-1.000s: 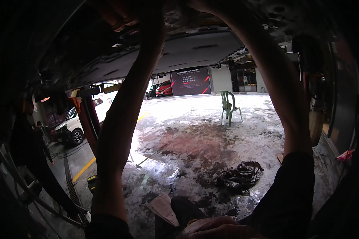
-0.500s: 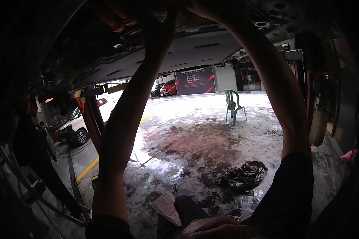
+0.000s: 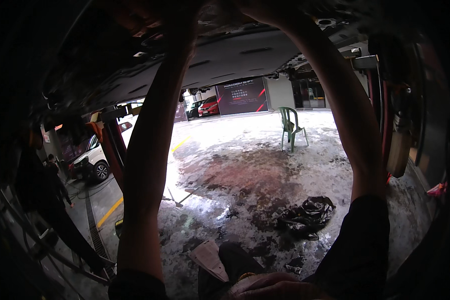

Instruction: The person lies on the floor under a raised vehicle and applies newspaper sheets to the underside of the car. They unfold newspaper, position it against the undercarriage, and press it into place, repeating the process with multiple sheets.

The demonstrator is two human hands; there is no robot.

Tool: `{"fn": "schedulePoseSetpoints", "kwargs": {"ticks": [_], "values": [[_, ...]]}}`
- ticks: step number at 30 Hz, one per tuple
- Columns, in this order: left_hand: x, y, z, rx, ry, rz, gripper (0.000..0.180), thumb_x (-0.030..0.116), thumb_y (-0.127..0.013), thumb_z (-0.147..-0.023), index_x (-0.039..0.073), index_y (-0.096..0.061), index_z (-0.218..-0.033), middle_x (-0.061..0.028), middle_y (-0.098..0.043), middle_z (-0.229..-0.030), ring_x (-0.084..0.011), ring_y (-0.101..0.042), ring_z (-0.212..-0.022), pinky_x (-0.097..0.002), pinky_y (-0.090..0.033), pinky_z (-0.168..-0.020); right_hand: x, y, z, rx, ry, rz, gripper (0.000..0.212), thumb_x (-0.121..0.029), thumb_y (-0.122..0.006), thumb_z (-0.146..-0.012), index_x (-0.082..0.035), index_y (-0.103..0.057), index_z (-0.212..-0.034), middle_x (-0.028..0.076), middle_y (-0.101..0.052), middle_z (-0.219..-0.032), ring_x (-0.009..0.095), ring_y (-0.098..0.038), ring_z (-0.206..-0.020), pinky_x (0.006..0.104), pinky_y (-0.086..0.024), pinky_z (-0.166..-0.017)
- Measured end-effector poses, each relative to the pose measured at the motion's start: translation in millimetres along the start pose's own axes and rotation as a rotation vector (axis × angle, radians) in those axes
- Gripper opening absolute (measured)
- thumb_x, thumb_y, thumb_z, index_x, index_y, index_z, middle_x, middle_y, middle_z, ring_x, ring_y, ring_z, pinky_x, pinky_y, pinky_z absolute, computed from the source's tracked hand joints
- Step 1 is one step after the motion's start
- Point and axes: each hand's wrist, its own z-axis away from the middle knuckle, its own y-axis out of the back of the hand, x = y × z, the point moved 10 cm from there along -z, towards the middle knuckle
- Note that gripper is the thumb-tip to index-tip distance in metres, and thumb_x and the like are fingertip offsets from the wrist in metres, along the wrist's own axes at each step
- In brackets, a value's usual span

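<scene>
Both my arms reach up to the underside of a raised car (image 3: 230, 60). My left hand (image 3: 183, 19) is at the top edge of the picture, among dark underbody parts. Its fingers are lost in shadow and cut off by the frame. Just right of it, my right hand (image 3: 263, 12) is raised against the same dark area, its fingers also hidden. Whether either hand holds anything does not show. A long grey underbody panel with slots stretches away beyond my wrists.
Red lift posts (image 3: 116, 150) stand left and right. A green plastic chair (image 3: 291, 128) and a crumpled black plastic bag (image 3: 307, 218) are on the stained floor. At left are a person in dark clothes (image 3: 45, 200), a white car (image 3: 91, 165) and a floor drain (image 3: 92, 225).
My left hand and forearm have shifted slightly left and up, the hand passing further out of the top edge. My right arm is nearly where it was. The view has tilted a little.
</scene>
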Motion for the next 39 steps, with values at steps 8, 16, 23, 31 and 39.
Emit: {"fn": "schedulePoseSetpoints", "kwargs": {"ticks": [8,16,23,31,39], "values": [[1,-9,5,0.027,-0.074,0.239,0.038,0.018,-0.082,-0.088,0.002,-0.066,-0.118,-0.0041,-0.068,-0.098,-0.0154,-0.065,-0.087,-0.0324,-0.053,-0.079,0,-34,27,0.014,-0.274,-0.050,0.033,-0.014,-0.061,-0.095,-0.007,-0.065,-0.127,0.026,-0.061,-0.117,0.041,-0.064,-0.102,0.0503,-0.055,-0.088],[13,-4,0,0.073,-0.148,-0.165,0.027,0.022,-0.080,-0.089,0.003,-0.071,-0.106,-0.0028,-0.069,-0.089,-0.0138,-0.063,-0.083,-0.0329,-0.050,-0.075,7,-6,33,0.174,-0.461,-0.356,0.022,-0.016,-0.060,-0.099,-0.003,-0.073,-0.112,0.023,-0.069,-0.106,0.040,-0.068,-0.099,0.0469,-0.054,-0.086],[11,-9,1,0.054,-0.165,-0.059,0.030,0.026,-0.077,-0.092,0.002,-0.069,-0.108,-0.0041,-0.070,-0.093,-0.0151,-0.064,-0.086,-0.0331,-0.050,-0.079,14,-34,22,0.069,-0.497,-0.299,0.022,-0.014,-0.060,-0.097,-0.002,-0.071,-0.111,0.025,-0.071,-0.097,0.044,-0.068,-0.093,0.0502,-0.054,-0.083],[36,-14,59,0.046,-0.228,-0.120,0.077,0.032,-0.062,-0.105,0.002,-0.021,-0.163,-0.0231,-0.039,-0.160,-0.0297,-0.034,-0.152,-0.0427,-0.023,-0.125,2,-27,25,0.008,-0.392,-0.397,0.030,-0.008,-0.056,-0.095,0.003,-0.063,-0.121,0.026,-0.070,-0.102,0.042,-0.068,-0.095,0.0492,-0.054,-0.084],[22,-10,44,-0.050,-0.090,-0.253,0.067,0.036,-0.053,-0.109,0.000,-0.027,-0.159,-0.0229,-0.048,-0.153,-0.0332,-0.042,-0.146,-0.0414,-0.032,-0.118,-8,-11,33,0.118,-0.356,-0.271,0.024,-0.004,-0.068,-0.089,0.001,-0.066,-0.112,0.022,-0.069,-0.097,0.040,-0.069,-0.087,0.0463,-0.055,-0.076]]}}
